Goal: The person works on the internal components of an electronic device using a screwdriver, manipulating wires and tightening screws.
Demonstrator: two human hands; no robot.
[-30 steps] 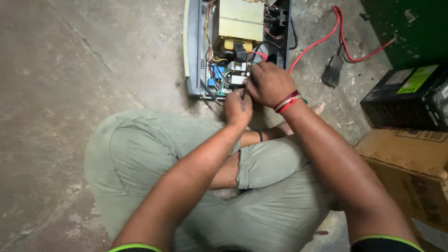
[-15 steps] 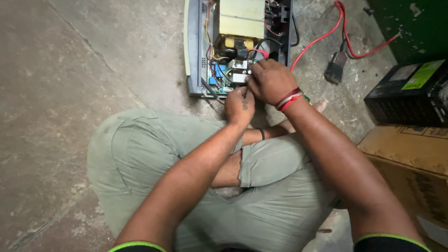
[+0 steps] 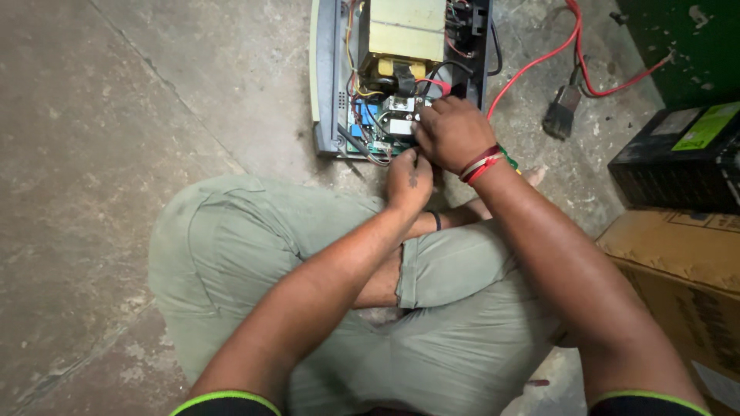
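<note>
An opened electronic unit (image 3: 327,92) lies on the concrete floor ahead of my crossed legs, its grey case showing a beige transformer (image 3: 406,29), a circuit board with blue parts (image 3: 368,117) and coloured wires. My right hand (image 3: 449,132), with red thread bands at the wrist, rests fingers-down on the board's near right corner. My left hand (image 3: 409,179) is curled just below it at the case's near edge, fingertips pinched on something small that I cannot make out.
Red cables (image 3: 539,62) run from the unit to a black clamp (image 3: 560,119) on the floor at right. A black battery (image 3: 678,158) and a cardboard box (image 3: 678,277) stand at the right edge. A green cabinet (image 3: 686,42) is top right.
Both hands stay at the board's near corner, shifting only slightly; the view has drifted a little.
</note>
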